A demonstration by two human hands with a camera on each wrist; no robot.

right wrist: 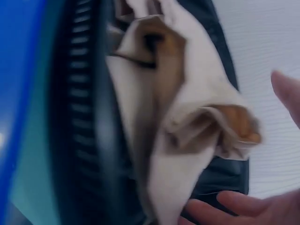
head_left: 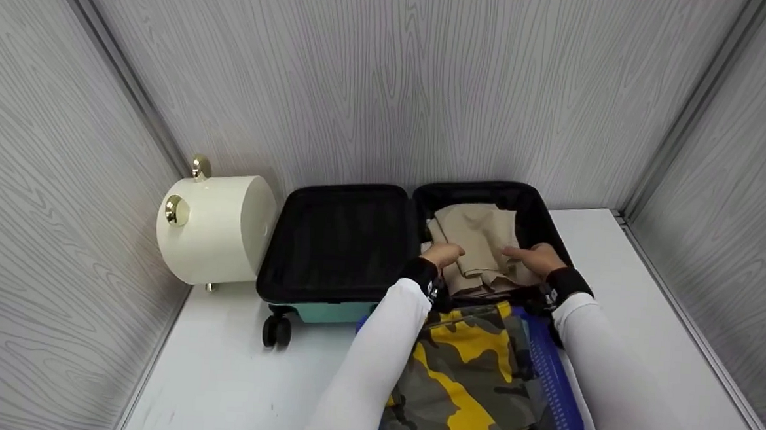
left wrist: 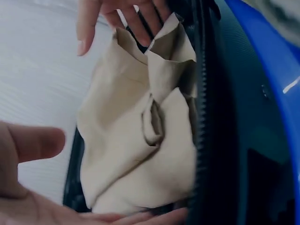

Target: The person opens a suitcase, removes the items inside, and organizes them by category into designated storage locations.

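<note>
A folded beige cloth (head_left: 477,236) lies in the right half of an open suitcase (head_left: 545,214), its layers loosely stacked and creased. At its left side is my left hand (head_left: 442,254), the thumb held apart from the extended fingers in the left wrist view, where the fingers lie along the cloth's edge (left wrist: 122,173). My right hand (head_left: 538,257) is at the cloth's right side, thumb pointing inward. In the right wrist view its fingers (right wrist: 243,206) are spread and reach beside the cloth's lower end. The fingertips nearest the suitcase wall are partly hidden.
The suitcase's black left half (head_left: 339,239) lies flat, wheels (head_left: 276,331) toward the front. A cream cylinder with gold fittings (head_left: 218,226) stands at far left. In front lie folded yellow-grey camouflage fabric (head_left: 466,377) and a blue item (head_left: 561,388). Grey panels (head_left: 396,91) enclose the table.
</note>
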